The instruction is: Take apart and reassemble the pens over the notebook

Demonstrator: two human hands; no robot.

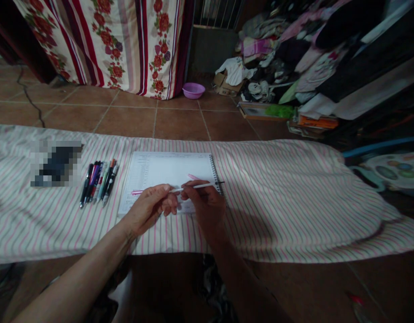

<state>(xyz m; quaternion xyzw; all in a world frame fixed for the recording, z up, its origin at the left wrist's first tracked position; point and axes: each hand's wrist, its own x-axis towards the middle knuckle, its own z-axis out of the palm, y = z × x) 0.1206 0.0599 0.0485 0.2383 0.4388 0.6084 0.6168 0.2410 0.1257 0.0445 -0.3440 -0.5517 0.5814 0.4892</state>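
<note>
My left hand (154, 199) is closed in a pinch at the left end of a slim white pen refill (206, 185). A pink pen barrel (137, 192) sticks out on the left side of the same hand; its middle is hidden by the fingers. My right hand (208, 202) grips the refill between thumb and fingertips, its right end pointing past the page edge. Below both hands lies a spiral notebook (176, 163), open at a mostly blank page. Another small pink pen part (193, 177) shows just behind my right fingers.
Several pens (99, 181) lie side by side left of the notebook, with a dark blurred-out object (57, 165) beyond them. A striped cloth (277, 193) covers the low table. Behind are a floral curtain (126, 45), a purple basin (193, 91) and heaped clothes (267, 49).
</note>
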